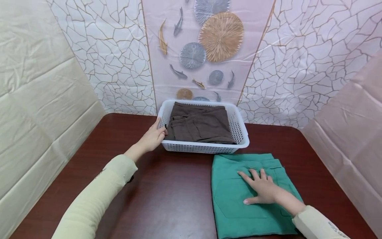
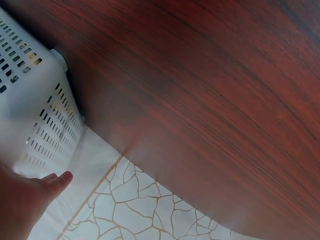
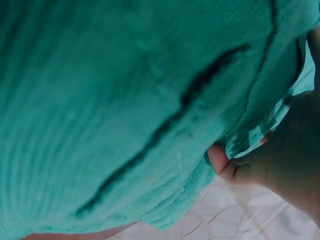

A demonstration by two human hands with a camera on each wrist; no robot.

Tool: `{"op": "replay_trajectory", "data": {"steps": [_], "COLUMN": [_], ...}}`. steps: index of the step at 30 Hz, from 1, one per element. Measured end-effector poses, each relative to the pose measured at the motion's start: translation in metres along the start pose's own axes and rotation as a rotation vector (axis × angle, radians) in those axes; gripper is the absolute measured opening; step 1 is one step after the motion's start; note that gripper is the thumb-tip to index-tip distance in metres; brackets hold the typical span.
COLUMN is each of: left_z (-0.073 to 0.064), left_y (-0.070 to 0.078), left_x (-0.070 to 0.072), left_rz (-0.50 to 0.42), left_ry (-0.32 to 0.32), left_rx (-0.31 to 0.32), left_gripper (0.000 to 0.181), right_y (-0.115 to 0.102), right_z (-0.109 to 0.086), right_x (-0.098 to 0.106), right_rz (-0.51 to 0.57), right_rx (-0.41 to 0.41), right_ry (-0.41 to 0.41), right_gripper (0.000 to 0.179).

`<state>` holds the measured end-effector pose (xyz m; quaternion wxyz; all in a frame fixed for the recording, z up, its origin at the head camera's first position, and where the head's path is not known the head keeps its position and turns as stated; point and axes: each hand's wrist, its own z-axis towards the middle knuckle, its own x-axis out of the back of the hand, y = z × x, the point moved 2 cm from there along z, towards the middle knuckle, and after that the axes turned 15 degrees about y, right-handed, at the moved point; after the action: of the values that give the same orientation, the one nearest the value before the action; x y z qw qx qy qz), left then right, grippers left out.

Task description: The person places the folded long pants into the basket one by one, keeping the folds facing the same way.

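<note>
While my left hand [image 1: 150,137] grips the left rim of the basket [image 1: 203,148], thumb and fingers closed about its edge as far as I can judge, my right hand [image 1: 262,189] lies spread over the green garment [image 1: 232,199]; its fingers stand apart and clamp nothing that I can see in the head view; the right wrist view hides most of them behind cloth; the green garment rests folded and flat on the table [image 1: 164,189], just in front of the basket's right end; whether the two touch I cannot tell; inside the basket lies the brown garment [image 1: 200,122], also folded; I take the step in hand to be steadying the basket and smoothing the green garment, with its stowing not yet done; to my mind the next move calls for working fingers beneath it, lifting it level so the folds hold, and laying it over the brown one.
</note>
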<state>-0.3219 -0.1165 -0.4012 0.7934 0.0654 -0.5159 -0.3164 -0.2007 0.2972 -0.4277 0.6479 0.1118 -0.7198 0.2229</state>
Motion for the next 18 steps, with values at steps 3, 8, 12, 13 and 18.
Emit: {"op": "replay_trajectory", "data": {"steps": [3, 8, 12, 13, 18], "left_z": [-0.001, 0.0, 0.0, 0.0, 0.0], "left_y": [-0.002, 0.0, 0.001, 0.001, -0.001], "left_x": [0.0, -0.001, -0.001, -0.001, -0.001], "left_rz": [0.002, 0.005, 0.003, 0.003, 0.02], "left_ry": [0.0, 0.002, 0.005, 0.008, 0.007], "left_rx": [-0.002, -0.005, -0.009, -0.009, -0.011], "left_gripper": [0.026, 0.027, 0.027, 0.027, 0.027], "right_y": [-0.018, -0.044, -0.06, -0.064, -0.087], "right_z": [0.006, 0.017, 0.025, 0.027, 0.038], "right_x": [-0.001, -0.002, -0.005, -0.006, -0.009], "right_rz": [0.018, 0.032, 0.046, 0.05, 0.043], "right_rx": [0.02, 0.031, 0.021, 0.018, -0.018], "right_ry": [-0.013, -0.045, -0.056, -0.053, -0.026], "right_gripper": [0.1, 0.099, 0.098, 0.097, 0.096]}}
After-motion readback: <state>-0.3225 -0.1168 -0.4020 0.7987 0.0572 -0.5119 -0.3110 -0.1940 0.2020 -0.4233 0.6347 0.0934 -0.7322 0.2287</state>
